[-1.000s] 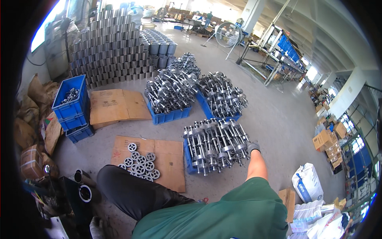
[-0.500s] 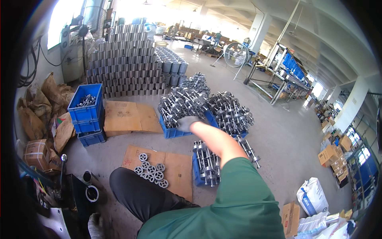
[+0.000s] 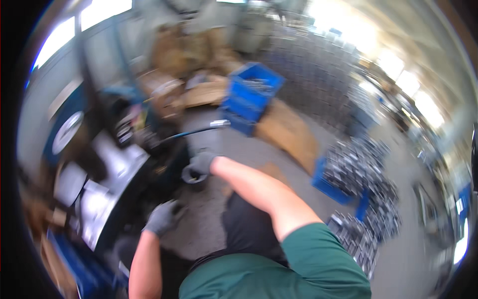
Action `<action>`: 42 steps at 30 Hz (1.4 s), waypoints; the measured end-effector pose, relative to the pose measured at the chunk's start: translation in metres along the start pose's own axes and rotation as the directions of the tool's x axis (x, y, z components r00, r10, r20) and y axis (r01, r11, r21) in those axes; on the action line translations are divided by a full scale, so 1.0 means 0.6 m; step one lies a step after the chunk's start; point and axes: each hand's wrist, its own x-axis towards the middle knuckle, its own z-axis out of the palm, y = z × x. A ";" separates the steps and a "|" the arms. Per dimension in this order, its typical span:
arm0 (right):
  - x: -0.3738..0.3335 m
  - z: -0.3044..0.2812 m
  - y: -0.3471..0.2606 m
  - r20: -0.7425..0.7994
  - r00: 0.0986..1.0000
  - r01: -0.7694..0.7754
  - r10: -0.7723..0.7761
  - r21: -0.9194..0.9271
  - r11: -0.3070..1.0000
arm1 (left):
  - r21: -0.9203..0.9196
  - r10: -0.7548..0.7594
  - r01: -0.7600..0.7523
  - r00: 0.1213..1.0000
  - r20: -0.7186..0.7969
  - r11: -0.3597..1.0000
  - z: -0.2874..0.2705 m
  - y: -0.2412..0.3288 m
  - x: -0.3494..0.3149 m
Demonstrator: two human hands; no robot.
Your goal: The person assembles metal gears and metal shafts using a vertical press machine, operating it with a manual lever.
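Note:
The picture is smeared by motion. My right hand [image 3: 203, 163], in a grey glove, reaches across my lap to the mouth of an upright metal tube [image 3: 195, 180]. Its fingers are blurred, so whether it grips the tube or something small is unclear. Lower and to the left, my left hand [image 3: 161, 218], gloved in grey as well, hangs beside the dark side of a machine [image 3: 119, 199]; a dark patch at its fingertips cannot be made out. Off to the right, metal shaft-like parts [image 3: 351, 167] lie heaped in and around blue crates [image 3: 326, 184].
A stack of blue crates [image 3: 249, 102], the top one holding small metal parts, stands ahead beside flat cardboard [image 3: 289, 132]. Behind it rises a wall of stacked metal tubes [image 3: 313, 74]. A thin blue hose or rod [image 3: 191, 131] juts from the machine. Brown sacks [image 3: 184, 50] lie against the wall.
The view has swung left toward the machine. My right hand has left the heap of shaft parts and come to the tube. My left hand and forearm now show more fully.

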 end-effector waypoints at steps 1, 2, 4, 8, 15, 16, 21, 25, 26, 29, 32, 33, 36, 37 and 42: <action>0.009 0.001 -0.032 -0.100 0.995 0.012 0.002 0.131 0.991 | -0.002 -0.013 0.013 1.000 -0.003 1.000 0.000 -0.020 -0.021; 0.018 -0.010 -0.046 -0.025 1.000 -0.006 0.012 0.237 0.971 | 0.020 -0.004 0.005 1.000 -0.024 1.000 0.011 -0.044 -0.033; 0.015 -0.034 -0.063 0.108 0.993 0.037 -0.054 0.158 0.987 | 0.027 0.056 -0.055 0.997 -0.044 0.998 0.021 -0.057 -0.035; 0.013 -0.016 -0.064 0.113 0.988 0.097 -0.109 0.104 0.990 | 0.052 0.026 -0.021 0.995 -0.100 0.998 0.001 -0.040 -0.045; 0.058 0.026 -0.041 -0.114 0.990 0.125 -0.077 0.512 0.850 | 0.003 -0.058 0.064 0.912 -0.407 0.998 -0.047 -0.042 -0.093; 0.060 0.025 -0.040 -0.118 0.992 0.104 -0.048 0.530 0.842 | -0.001 -0.084 0.092 0.905 -0.417 0.996 -0.052 -0.047 -0.099; 0.075 -0.008 -0.026 -0.122 0.986 -0.018 0.115 0.605 0.796 | -0.132 -0.139 0.071 0.769 -0.624 0.989 -0.080 -0.055 -0.148; 0.069 -0.048 -0.013 -0.273 0.934 0.009 0.232 0.664 0.748 | -0.193 -0.161 0.024 0.655 -0.739 0.981 -0.087 -0.060 -0.185; 0.064 -0.058 -0.020 -0.204 0.944 -0.030 0.261 0.732 0.680 | -0.183 -0.141 -0.009 0.598 -0.789 0.983 -0.087 -0.061 -0.198; 0.072 -0.043 -0.016 -0.345 0.926 0.147 0.151 0.699 0.700 | -0.129 -0.087 -0.064 0.446 -0.891 0.990 -0.103 -0.073 -0.229; 0.084 -0.008 0.004 -0.170 0.972 0.037 0.163 0.794 0.607 | -0.269 -0.236 -0.166 0.193 -0.952 0.949 -0.141 -0.056 -0.305; 0.095 -0.002 0.000 -0.168 0.979 0.069 0.117 0.811 0.581 | -0.345 -0.326 -0.283 0.115 -0.938 0.895 -0.132 -0.076 -0.347; 0.100 0.013 0.018 -0.059 0.992 -0.016 0.113 0.819 0.573 | -0.486 -0.493 -0.278 0.049 -0.868 0.828 -0.112 -0.054 -0.513; 0.105 0.029 0.030 -0.056 0.995 0.002 0.078 0.822 0.569 | -0.553 -0.563 -0.230 0.027 -0.826 0.800 -0.077 -0.071 -0.584; 0.103 0.048 0.035 0.229 0.959 -0.283 0.168 0.803 0.525 | -0.440 -0.358 0.590 -0.259 -0.897 0.676 0.022 -0.058 -0.971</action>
